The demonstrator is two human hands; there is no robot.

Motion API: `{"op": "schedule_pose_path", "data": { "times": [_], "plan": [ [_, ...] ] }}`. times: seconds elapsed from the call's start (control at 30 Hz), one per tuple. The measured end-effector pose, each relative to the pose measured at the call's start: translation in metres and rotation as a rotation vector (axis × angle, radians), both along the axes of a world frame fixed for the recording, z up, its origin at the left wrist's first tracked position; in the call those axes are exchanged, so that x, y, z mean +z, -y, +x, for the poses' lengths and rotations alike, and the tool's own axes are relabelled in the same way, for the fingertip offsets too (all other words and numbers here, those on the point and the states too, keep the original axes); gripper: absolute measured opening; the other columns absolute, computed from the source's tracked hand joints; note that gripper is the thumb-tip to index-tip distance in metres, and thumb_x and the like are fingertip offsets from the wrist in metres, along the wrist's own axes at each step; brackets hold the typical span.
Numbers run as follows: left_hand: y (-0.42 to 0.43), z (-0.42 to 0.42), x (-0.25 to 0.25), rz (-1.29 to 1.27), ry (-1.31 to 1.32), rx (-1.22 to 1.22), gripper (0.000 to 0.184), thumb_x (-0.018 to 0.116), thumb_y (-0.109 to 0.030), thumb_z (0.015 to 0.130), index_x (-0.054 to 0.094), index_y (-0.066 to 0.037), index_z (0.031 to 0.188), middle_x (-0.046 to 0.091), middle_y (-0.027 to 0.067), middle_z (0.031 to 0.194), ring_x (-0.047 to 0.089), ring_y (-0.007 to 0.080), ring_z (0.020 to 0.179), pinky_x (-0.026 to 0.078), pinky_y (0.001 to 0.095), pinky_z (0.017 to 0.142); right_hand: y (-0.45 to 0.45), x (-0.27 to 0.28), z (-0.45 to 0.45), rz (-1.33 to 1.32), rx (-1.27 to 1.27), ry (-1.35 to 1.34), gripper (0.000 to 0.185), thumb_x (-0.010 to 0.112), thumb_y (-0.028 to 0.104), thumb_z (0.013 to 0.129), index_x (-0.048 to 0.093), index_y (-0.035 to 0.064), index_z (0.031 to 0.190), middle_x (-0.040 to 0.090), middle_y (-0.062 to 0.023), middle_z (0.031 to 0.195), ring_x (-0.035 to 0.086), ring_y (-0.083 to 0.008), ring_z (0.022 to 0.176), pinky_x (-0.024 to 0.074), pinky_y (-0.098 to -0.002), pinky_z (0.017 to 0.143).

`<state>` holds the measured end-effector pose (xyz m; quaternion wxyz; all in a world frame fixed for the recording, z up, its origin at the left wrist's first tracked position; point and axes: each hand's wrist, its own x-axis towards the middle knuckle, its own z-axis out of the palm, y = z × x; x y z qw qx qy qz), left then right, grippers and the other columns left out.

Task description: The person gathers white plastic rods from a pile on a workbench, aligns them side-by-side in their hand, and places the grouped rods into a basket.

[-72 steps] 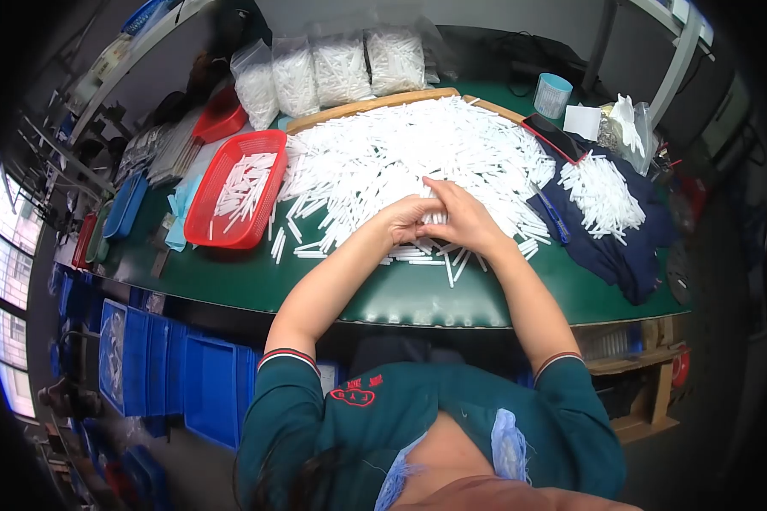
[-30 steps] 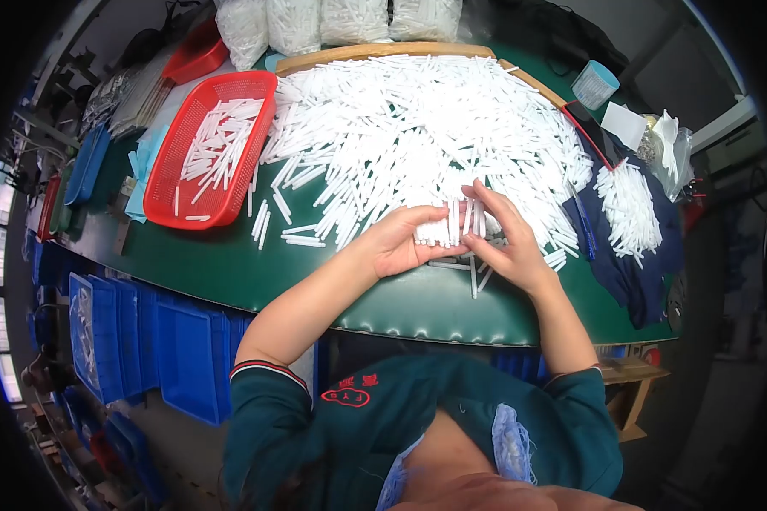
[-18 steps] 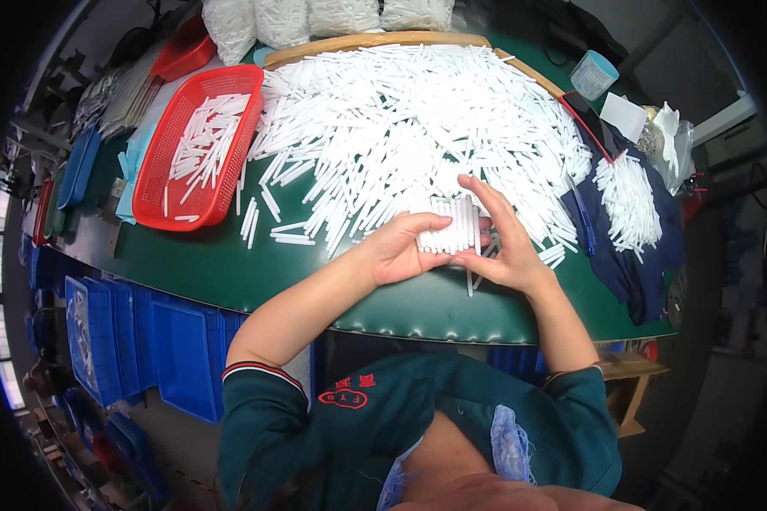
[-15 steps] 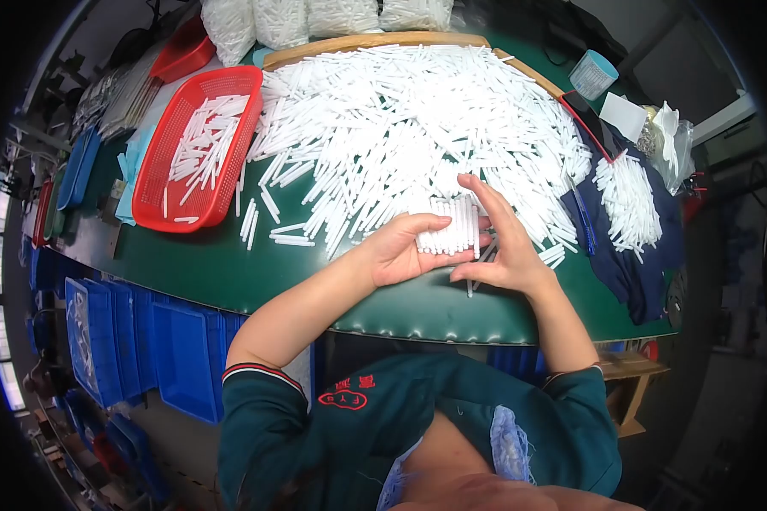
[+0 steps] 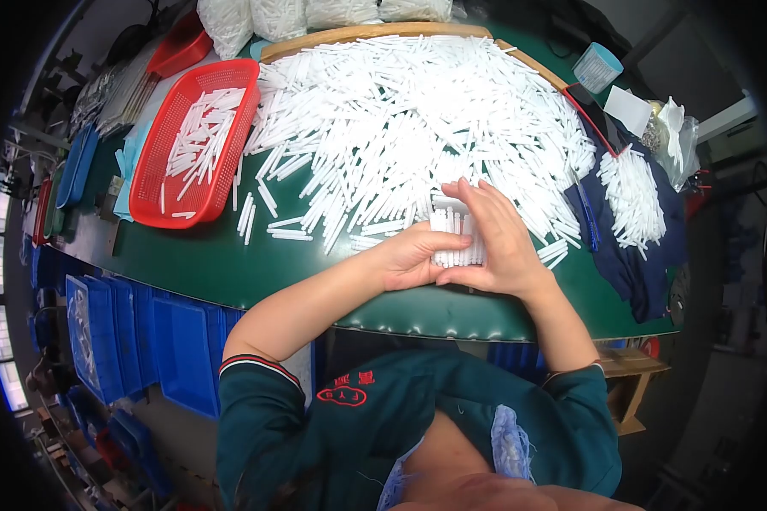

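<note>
A row of short white plastic sticks [image 5: 453, 225] lies side by side between my hands, over the front part of the table. My left hand [image 5: 411, 258] is closed around the row from the left, its thumb across the top. From the right, my right hand [image 5: 504, 247] wraps the same row, fingers along its far right side and thumb at its near end. The fingers under the sticks are hidden. Just beyond my hands spreads a large heap of similar loose white sticks [image 5: 400, 111].
The green table [image 5: 213, 264] has a wooden strip [image 5: 375, 34] behind the heap. A red basket [image 5: 245, 128] with sticks stands left. On the right, more sticks [image 5: 631, 200] lie on dark cloth [image 5: 605, 247] beside a blue pen-like tool [image 5: 585, 213]. Blue bins [image 5: 183, 358] sit below.
My right hand has moved left and closed in on the row of sticks, from half open beside it. Both hands now enclose the row, which has come slightly nearer to me.
</note>
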<state>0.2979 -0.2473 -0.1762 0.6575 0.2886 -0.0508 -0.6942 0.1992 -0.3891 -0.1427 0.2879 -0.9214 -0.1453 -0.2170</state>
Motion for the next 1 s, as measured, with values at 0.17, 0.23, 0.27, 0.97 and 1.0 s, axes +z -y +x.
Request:
{"op": "schedule_pose_path", "data": {
  "times": [0.17, 0.23, 0.27, 0.97, 1.0],
  "plan": [
    [-0.002, 0.001, -0.013, 0.052, -0.093, -0.015, 0.042, 0.05, -0.007, 0.088, 0.038, 0.003, 0.128, 0.05, 0.0194, 0.119, 0.055, 0.0259, 0.109, 0.05, 0.0387, 0.09, 0.002, -0.014, 0.001, -0.093, -0.018, -0.057, 0.089, 0.077, 0.036, 0.063, 0.037, -0.0015, 0.133, 0.054, -0.0153, 0.123, 0.052, -0.0324, 0.112, 0.0364, -0.0461, 0.099],
    [-0.002, 0.0, -0.013, 0.054, -0.152, -0.011, 0.042, 0.051, -0.006, 0.087, 0.039, 0.002, 0.126, 0.051, 0.0174, 0.117, 0.056, 0.0243, 0.106, 0.05, 0.038, 0.087, 0.002, -0.013, 0.0, -0.057, -0.017, -0.09, 0.088, 0.076, 0.037, 0.063, 0.037, -0.0015, 0.133, 0.054, -0.0152, 0.123, 0.052, -0.0324, 0.113, 0.0357, -0.0465, 0.1],
    [-0.002, 0.0, -0.014, 0.055, -0.212, -0.006, 0.041, 0.051, -0.005, 0.085, 0.041, 0.002, 0.124, 0.052, 0.0154, 0.115, 0.058, 0.0228, 0.103, 0.051, 0.0372, 0.084, 0.002, -0.011, 0.0, -0.022, -0.016, -0.124, 0.088, 0.076, 0.037, 0.064, 0.037, -0.0015, 0.133, 0.054, -0.0151, 0.123, 0.052, -0.0324, 0.113, 0.0349, -0.0469, 0.1],
    [-0.003, 0.006, 0.008, -0.233, -0.315, 0.05, 0.083, 0.026, -0.07, 0.085, 0.026, -0.008, 0.141, 0.035, 0.0166, 0.14, 0.037, 0.0326, 0.127, 0.026, 0.0522, 0.106, 0.004, -0.006, -0.005, 0.592, -0.118, -0.248, 0.065, 0.069, 0.015, 0.077, 0.039, 0.0059, 0.135, 0.054, -0.0118, 0.122, 0.054, -0.0203, 0.11, 0.0498, -0.0293, 0.077],
    [-0.003, 0.006, 0.009, -0.207, -0.33, 0.055, 0.083, 0.025, -0.07, 0.085, 0.026, -0.008, 0.141, 0.035, 0.0173, 0.14, 0.038, 0.0323, 0.127, 0.027, 0.0524, 0.105, 0.005, -0.007, -0.004, 0.579, -0.125, -0.282, 0.064, 0.068, 0.014, 0.078, 0.039, 0.0064, 0.135, 0.054, -0.0109, 0.123, 0.053, -0.0181, 0.11, 0.0505, -0.0274, 0.074]
  ]
}}
